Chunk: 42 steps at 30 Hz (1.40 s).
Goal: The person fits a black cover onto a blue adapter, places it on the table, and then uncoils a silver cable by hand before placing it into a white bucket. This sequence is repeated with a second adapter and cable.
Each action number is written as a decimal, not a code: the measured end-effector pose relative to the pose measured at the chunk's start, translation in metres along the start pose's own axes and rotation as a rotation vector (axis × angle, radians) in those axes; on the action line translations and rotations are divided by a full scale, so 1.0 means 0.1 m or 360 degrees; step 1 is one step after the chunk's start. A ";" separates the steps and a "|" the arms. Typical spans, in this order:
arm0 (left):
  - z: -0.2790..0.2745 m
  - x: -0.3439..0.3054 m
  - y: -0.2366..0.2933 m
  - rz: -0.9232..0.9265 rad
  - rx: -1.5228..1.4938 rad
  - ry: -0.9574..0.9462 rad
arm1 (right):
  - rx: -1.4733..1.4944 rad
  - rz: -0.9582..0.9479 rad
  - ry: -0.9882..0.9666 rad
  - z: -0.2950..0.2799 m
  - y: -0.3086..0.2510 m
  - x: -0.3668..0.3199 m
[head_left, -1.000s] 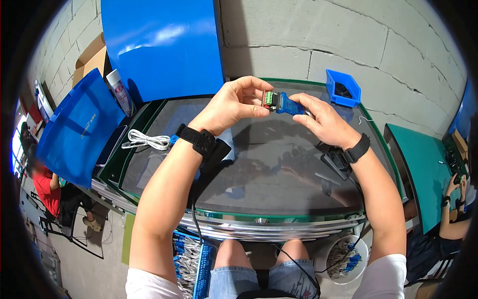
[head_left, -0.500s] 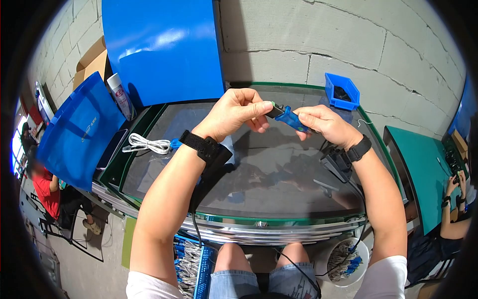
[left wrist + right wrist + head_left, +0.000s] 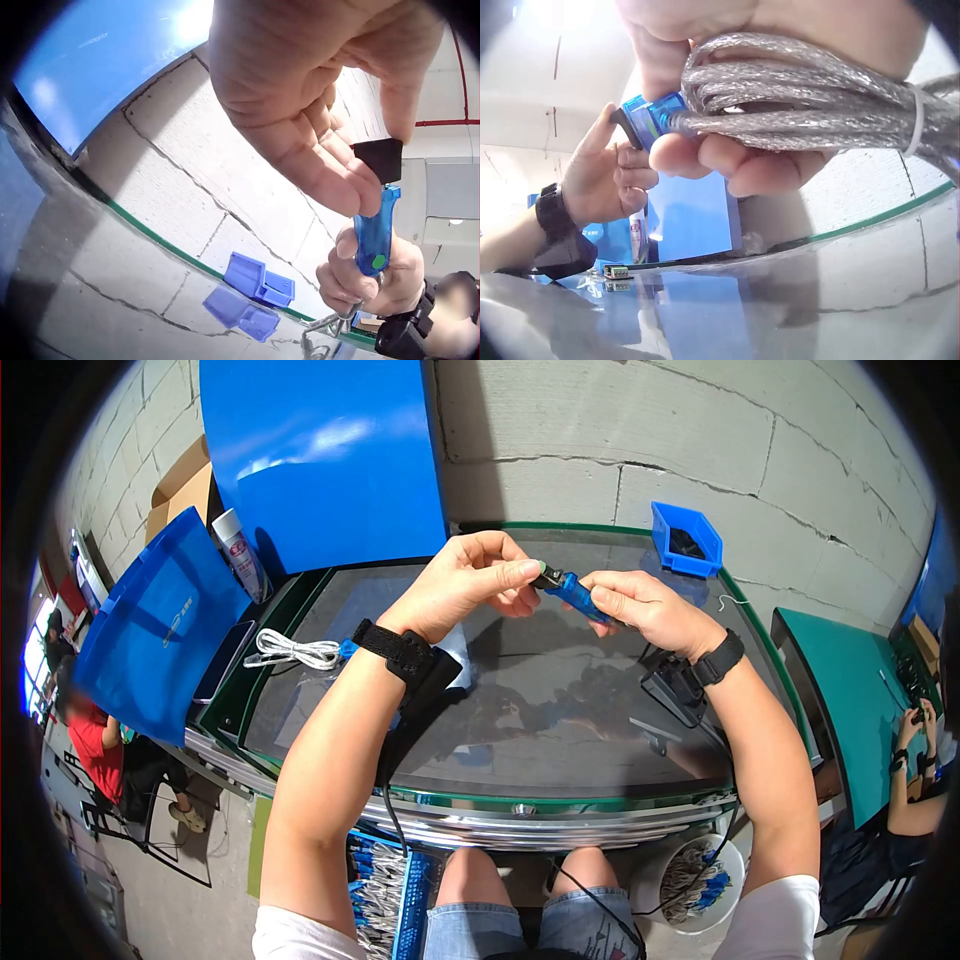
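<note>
My left hand [image 3: 468, 582] pinches a small black part [image 3: 379, 160] between thumb and fingers. That part meets the end of a translucent blue connector [image 3: 373, 232], which has a round green spot on its side. My right hand [image 3: 655, 608] grips the blue connector, tilted down to the right in the head view. A coiled grey braided cable [image 3: 802, 82] runs from the connector and lies in my right hand. A small board with a green terminal block [image 3: 617, 271] shows low in the right wrist view.
A white coiled cable [image 3: 295, 650] lies on the dark glass-like tabletop [image 3: 520, 740]. The blue bin [image 3: 688, 540] stands back right; a spray can [image 3: 242, 555] and blue panels stand left. Below are a blue basket [image 3: 410, 905] and a white bucket [image 3: 735, 890] of cables. Other people sit at both sides.
Both hands have moved slightly lower, and the connector has turned from nearly level to sloping. The green and red piece seen at my left fingers is now mostly hidden, with black showing there.
</note>
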<state>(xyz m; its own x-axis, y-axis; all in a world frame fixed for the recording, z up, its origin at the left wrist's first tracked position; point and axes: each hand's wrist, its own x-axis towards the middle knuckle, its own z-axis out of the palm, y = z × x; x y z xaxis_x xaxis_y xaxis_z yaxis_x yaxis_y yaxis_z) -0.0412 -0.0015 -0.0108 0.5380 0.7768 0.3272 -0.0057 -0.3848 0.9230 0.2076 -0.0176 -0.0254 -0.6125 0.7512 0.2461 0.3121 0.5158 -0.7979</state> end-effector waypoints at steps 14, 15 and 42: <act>0.01 -0.01 0.00 0.0050 -0.0068 -0.0046 | 0.0066 0.0005 -0.0008 -0.02 -0.02 -0.02; 0.01 -0.01 0.00 0.0055 -0.0061 -0.0046 | 0.0064 0.0010 -0.0003 -0.02 -0.02 -0.02; 0.05 -0.05 0.07 -0.0039 0.0100 0.0079 | 0.0017 -0.0023 -0.0009 0.00 0.00 -0.01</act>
<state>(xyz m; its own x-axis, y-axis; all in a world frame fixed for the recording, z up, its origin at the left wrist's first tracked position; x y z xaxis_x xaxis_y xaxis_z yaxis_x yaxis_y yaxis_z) -0.0391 -0.0103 -0.0073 0.4946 0.8096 0.3160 0.0604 -0.3947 0.9168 0.2087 -0.0178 -0.0257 -0.6211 0.7413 0.2542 0.2958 0.5221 -0.8000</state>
